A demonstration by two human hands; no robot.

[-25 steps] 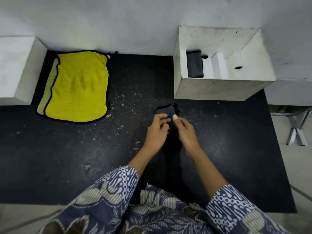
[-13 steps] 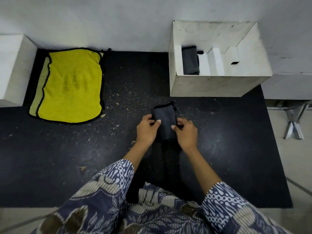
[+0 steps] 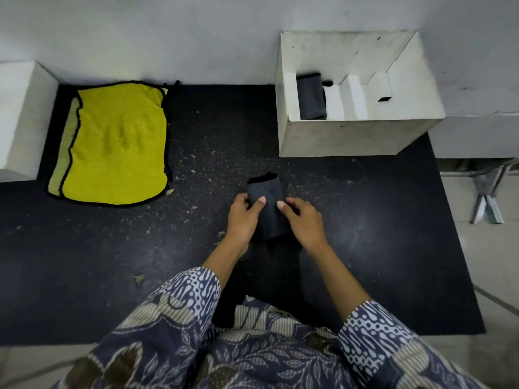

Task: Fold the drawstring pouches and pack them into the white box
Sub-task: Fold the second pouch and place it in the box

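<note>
A dark grey drawstring pouch [image 3: 268,202] lies folded narrow on the black mat [image 3: 365,234], its black drawstring end pointing toward the white box [image 3: 356,137]. My left hand [image 3: 244,217] grips its left edge, thumb on top. My right hand [image 3: 303,220] pinches the right edge, fingers curled over the fabric. The pouch's near end is hidden between my wrists. Inside the box's left compartment another folded grey pouch [image 3: 311,99] stands against the wall.
A yellow towel with black trim [image 3: 115,144] lies at the mat's back left, beside a white block [image 3: 22,119]. White dividers [image 3: 355,99] split the box. Crumbs dot the mat. A metal stand [image 3: 486,192] is off the mat at right.
The pouch went from bunched under both fingertips to spread flat, then narrower. Both hands moved apart to its two side edges and now sit closer over it.
</note>
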